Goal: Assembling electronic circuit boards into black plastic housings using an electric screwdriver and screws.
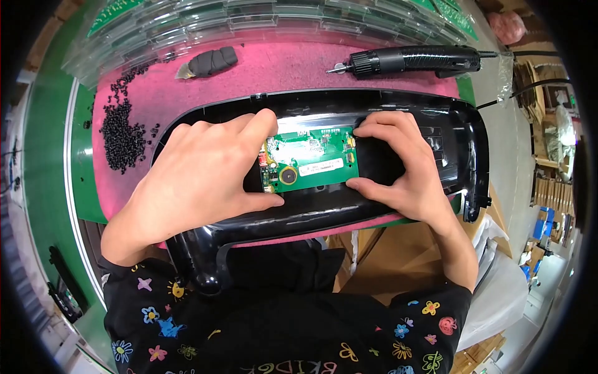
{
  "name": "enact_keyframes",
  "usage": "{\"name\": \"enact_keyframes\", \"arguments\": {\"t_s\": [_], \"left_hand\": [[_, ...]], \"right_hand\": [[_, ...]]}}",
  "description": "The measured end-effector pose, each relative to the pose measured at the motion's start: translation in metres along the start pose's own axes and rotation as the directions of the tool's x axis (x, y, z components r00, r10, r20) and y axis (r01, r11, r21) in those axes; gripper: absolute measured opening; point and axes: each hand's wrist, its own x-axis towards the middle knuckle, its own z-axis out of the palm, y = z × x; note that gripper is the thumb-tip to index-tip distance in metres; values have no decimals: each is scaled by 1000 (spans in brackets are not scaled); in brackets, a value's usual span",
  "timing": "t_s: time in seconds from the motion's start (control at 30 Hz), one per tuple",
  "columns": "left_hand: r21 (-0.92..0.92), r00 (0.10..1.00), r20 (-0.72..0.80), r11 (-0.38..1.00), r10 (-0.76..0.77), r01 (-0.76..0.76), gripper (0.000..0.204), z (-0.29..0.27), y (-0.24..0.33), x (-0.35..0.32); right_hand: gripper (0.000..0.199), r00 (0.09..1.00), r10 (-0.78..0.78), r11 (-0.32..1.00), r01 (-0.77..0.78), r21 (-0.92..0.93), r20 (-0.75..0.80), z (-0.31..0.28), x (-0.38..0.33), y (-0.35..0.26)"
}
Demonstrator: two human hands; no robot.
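A green circuit board (pixel 311 153) with a white label strip and a round dark part lies over the hollow of a glossy black plastic housing (pixel 293 209). My left hand (pixel 199 168) grips the board's left end, thumb at the lower edge and fingers at the upper corner. At the other end, my right hand (pixel 405 162) pinches the board between thumb and fingers at its right corners. Whether the board rests on the housing or hovers just over it, I cannot tell. The housing spans most of the pink mat (pixel 274 68).
A heap of small black screws (pixel 123 140) lies on the mat's left. Behind the housing are a black-wrapped blade (pixel 212 62) and a black electric screwdriver (pixel 414 61) with its cable running right. Clear plastic trays (pixel 249 23) line the back. A cardboard box (pixel 398 255) stands below the table edge.
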Motion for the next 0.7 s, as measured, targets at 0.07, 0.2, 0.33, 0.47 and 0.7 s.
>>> {"name": "enact_keyframes", "arguments": {"t_s": [0.07, 0.2, 0.33, 0.47, 0.7], "left_hand": [[2, 1000, 16, 1000, -12, 12, 63, 0, 0, 1], [-7, 998, 47, 999, -34, 34, 63, -1, 1, 1], [-21, 996, 69, 999, -48, 49, 64, -3, 0, 2], [-24, 997, 72, 1000, -15, 17, 63, -3, -2, 2], [58, 997, 74, 998, -8, 4, 64, -4, -2, -3]], "right_hand": [[57, 1000, 2, 1000, -2, -4, 3, 0, 0, 0], [57, 1000, -5, 1000, 5, -7, 1, 1, 1, 1], [56, 1000, 5, 1000, -5, -12, 2, 0, 1, 1], [56, 1000, 3, 1000, -3, -20, 10, 0, 1, -1], [58, 998, 56, 998, -55, -43, 21, 2, 2, -5]]}}
